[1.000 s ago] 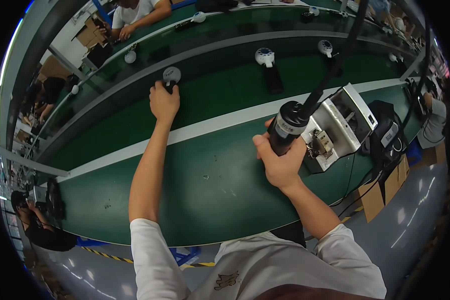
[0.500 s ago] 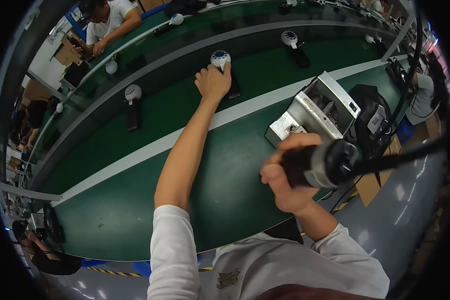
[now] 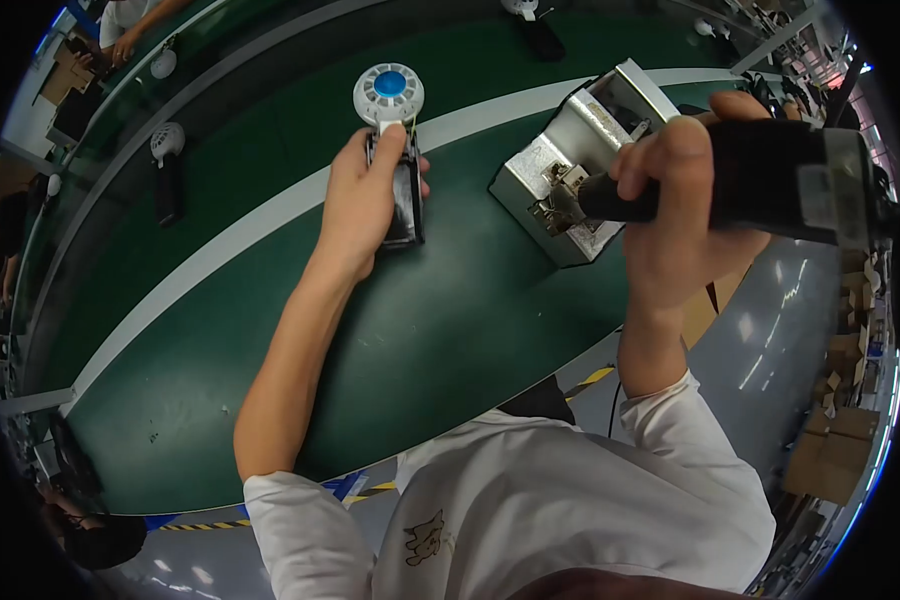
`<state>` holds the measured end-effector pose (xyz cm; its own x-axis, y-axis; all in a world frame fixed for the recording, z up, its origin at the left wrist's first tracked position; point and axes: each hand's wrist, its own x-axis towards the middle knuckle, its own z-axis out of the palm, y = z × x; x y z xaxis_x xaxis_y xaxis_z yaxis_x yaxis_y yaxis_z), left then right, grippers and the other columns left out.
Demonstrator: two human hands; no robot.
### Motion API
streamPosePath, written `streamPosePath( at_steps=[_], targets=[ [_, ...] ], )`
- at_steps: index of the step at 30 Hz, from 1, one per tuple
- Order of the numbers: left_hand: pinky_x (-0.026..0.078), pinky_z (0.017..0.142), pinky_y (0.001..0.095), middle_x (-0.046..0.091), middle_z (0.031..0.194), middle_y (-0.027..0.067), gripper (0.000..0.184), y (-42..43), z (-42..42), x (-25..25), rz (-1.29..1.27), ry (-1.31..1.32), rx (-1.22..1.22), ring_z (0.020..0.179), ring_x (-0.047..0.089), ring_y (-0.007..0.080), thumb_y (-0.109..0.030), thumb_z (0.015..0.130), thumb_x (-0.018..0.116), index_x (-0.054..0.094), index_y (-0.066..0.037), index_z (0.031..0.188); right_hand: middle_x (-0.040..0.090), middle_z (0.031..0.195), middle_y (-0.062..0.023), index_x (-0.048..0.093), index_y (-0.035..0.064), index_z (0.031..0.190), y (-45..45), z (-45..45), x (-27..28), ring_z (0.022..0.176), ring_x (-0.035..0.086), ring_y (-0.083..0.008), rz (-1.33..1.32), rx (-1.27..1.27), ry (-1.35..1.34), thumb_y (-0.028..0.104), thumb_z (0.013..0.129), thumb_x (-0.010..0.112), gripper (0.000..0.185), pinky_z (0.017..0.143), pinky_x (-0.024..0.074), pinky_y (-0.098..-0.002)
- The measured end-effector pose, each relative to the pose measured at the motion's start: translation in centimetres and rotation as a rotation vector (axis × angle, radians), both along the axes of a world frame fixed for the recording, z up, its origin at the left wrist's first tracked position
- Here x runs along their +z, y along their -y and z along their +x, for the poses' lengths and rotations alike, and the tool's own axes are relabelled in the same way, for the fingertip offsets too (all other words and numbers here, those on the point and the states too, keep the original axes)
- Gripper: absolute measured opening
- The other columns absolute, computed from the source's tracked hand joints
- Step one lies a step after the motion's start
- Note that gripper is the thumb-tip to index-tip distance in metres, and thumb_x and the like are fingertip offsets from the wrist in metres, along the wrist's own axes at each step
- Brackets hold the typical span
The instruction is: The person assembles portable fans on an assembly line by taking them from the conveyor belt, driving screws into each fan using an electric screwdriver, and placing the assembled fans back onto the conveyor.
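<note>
My left hand (image 3: 362, 205) is closed around the black lower part of a handheld fan (image 3: 389, 97). Its round white slotted head with a blue centre points up past my thumb, and the black handle shows below my fingers. In my right hand (image 3: 678, 225) is a black electric screwdriver (image 3: 755, 180), its front end pointing left. That front end is over the mechanism of a silver metal screw feeder (image 3: 532, 172); whether they touch I cannot tell. The feeder stands on the green bench (image 3: 450, 340).
Further handheld fans, one at the left (image 3: 167, 150) and one at the back (image 3: 535, 30), lie on the green conveyor belt (image 3: 260, 140). A white rail (image 3: 220, 240) divides belt from bench. Another person's arm (image 3: 135, 38) shows at top left. Cardboard boxes (image 3: 835, 450) stand at right.
My left hand has taken the handheld fan off the belt and brought it over the bench. The screwdriver has moved up to the screw feeder. The view has shifted too.
</note>
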<state>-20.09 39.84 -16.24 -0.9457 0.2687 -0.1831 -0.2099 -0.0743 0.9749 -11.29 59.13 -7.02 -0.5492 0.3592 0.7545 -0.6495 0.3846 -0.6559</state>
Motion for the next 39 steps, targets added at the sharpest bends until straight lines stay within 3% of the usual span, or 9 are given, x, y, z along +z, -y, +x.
streamPosePath(
  at_steps=[3,5,11,15,18,21,32,34,39],
  targets=[
    [0.05,0.063,0.0257,0.064,0.086,0.0054,0.035,-1.1,2.4,-0.6,-0.005,0.056,0.019,0.069,0.06,0.0096,-0.036,0.106,0.05,0.054,-0.003,0.117,0.058,0.063,-0.0076,0.053,-0.0069,0.114,-0.1,-1.9,-1.3,0.05,0.054,-0.0127,-0.012,-0.055,0.059,0.007,0.092,0.068,0.03,0.053,0.0495,-0.0286],
    [0.049,0.06,0.0264,0.065,0.084,0.0075,0.038,-1.6,3.3,-1.6,-0.021,-0.001,-0.028,0.066,0.062,0.0114,-0.035,0.105,0.051,0.055,0.002,0.116,0.057,0.061,-0.0067,0.054,-0.0053,0.11,-0.1,-2.6,-2.3,0.05,0.053,-0.0122,-0.057,-0.14,0.074,0.007,0.093,0.067,0.025,0.053,0.0493,-0.0279],
    [0.05,0.063,0.0264,0.064,0.085,0.0064,0.035,-3.5,4.3,-4.4,-0.106,-0.009,-0.09,0.068,0.06,0.0107,-0.035,0.107,0.047,0.054,-0.001,0.115,0.061,0.066,-0.004,0.057,-0.0021,0.1,-1.5,-3.9,-3.7,0.051,0.057,-0.0087,-0.176,-0.069,0.079,0.003,0.09,0.071,0.018,0.046,0.0438,-0.0218],
    [0.05,0.063,0.0277,0.065,0.085,0.0073,0.036,-4.2,4.1,-5.1,-0.165,-0.006,-0.098,0.068,0.061,0.0121,-0.035,0.108,0.045,0.054,-0.001,0.114,0.059,0.065,-0.005,0.054,-0.0029,0.103,-0.4,-3.4,-3.8,0.048,0.055,-0.0101,-0.284,0.002,0.125,0.004,0.093,0.068,0.019,0.047,0.0449,-0.0235],
    [0.051,0.062,0.0285,0.065,0.085,0.0082,0.036,-4.8,3.8,-5.7,-0.206,0.011,-0.093,0.068,0.062,0.0131,-0.035,0.108,0.045,0.053,-0.001,0.114,0.049,0.068,-0.0044,0.044,-0.0019,0.123,-0.2,-3.4,-4.1,0.048,0.048,-0.012,-0.199,0.154,0.094,0.017,0.1,0.059,0.033,0.05,0.0472,-0.0307],
    [0.051,0.062,0.0294,0.066,0.085,0.0089,0.036,-5.3,3.4,-6.7,-0.211,-0.021,-0.094,0.069,0.063,0.0139,-0.035,0.108,0.045,0.053,0.0,0.114,0.05,0.068,-0.0049,0.046,-0.0009,0.123,0.1,-4.5,-4.8,0.048,0.049,-0.0127,-0.199,0.26,-0.005,0.019,0.099,0.061,0.034,0.05,0.0483,-0.031],
    [0.051,0.062,0.0317,0.066,0.084,0.0103,0.037,-4.4,4.7,-6.2,-0.273,0.019,-0.156,0.068,0.064,0.0158,-0.033,0.108,0.044,0.053,0.002,0.115,0.051,0.066,-0.004,0.046,0.0003,0.118,2.4,-4.6,-6.8,0.048,0.051,-0.0128,-0.232,0.177,0.124,0.013,0.096,0.064,0.031,0.05,0.0503,-0.0319],
    [0.045,0.065,0.0499,0.059,0.069,0.0248,0.037,-4.7,4.5,-6.3,-0.208,-0.003,-0.108,0.067,0.06,0.0425,-0.03,0.106,0.046,0.05,0.006,0.099,0.052,0.067,-0.004,0.046,0.0001,0.118,2.4,-4.7,-7.0,0.048,0.052,-0.0127,-0.238,0.15,0.139,0.012,0.095,0.063,0.031,0.051,0.0507,-0.032],
    [0.045,0.064,0.0499,0.058,0.068,0.0243,0.036,-4.1,5.3,-5.5,-0.191,0.003,-0.126,0.066,0.06,0.0423,-0.029,0.106,0.046,0.049,0.006,0.098,0.053,0.067,-0.0045,0.046,-0.0028,0.116,3.0,-4.0,-6.2,0.049,0.053,-0.0123,-0.24,0.162,0.113,0.011,0.095,0.062,0.03,0.051,0.0511,-0.0319]
  ],
)
